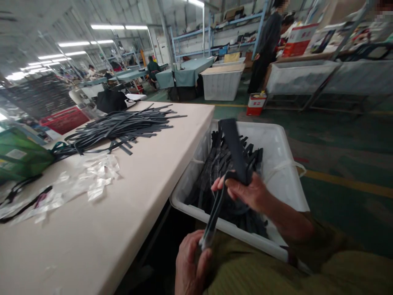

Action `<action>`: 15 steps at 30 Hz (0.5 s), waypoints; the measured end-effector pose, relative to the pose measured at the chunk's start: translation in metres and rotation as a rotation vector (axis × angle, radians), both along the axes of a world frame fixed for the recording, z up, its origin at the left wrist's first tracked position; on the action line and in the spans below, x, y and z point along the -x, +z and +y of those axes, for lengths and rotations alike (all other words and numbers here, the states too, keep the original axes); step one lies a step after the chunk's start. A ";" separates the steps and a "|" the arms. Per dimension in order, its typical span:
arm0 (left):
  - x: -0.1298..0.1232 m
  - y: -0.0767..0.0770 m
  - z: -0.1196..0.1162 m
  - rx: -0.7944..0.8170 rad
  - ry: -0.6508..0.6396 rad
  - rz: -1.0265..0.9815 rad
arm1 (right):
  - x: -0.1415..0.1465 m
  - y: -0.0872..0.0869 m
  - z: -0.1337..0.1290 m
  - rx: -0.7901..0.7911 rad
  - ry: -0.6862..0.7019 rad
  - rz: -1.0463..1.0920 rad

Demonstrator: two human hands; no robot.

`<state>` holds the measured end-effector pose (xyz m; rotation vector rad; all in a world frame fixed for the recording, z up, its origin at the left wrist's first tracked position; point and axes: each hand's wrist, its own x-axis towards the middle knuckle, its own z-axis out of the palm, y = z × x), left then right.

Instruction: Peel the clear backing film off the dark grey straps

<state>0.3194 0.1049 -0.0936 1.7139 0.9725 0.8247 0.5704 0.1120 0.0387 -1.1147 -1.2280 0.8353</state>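
A dark strap runs between my two hands over the near edge of a white plastic bin. My right hand is closed around its middle, with a wide blurred end sticking up above the fingers. Lower down, my left hand pinches the strap's narrower near end, where something pale and shiny, perhaps clear plastic, shows between thumb and fingers. Bundles of similar dark straps fill much of the bin below my right hand.
To the left, a pale table bears a pile of dark strips, clear plastic bags and a green bag. A red and white box stands on the floor ahead. A person stands beyond, near white carts.
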 end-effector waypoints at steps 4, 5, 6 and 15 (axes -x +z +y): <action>0.006 -0.013 -0.001 0.127 0.103 0.011 | -0.053 0.054 -0.013 -0.247 -0.389 -0.137; 0.009 -0.018 -0.003 0.170 0.119 0.032 | -0.066 0.064 -0.016 -0.289 -0.466 -0.201; 0.011 -0.024 -0.004 0.207 0.121 0.051 | -0.078 0.072 -0.017 -0.322 -0.526 -0.271; 0.029 -0.056 -0.011 0.258 0.137 0.128 | -0.156 -0.011 0.042 -0.145 -0.785 -0.573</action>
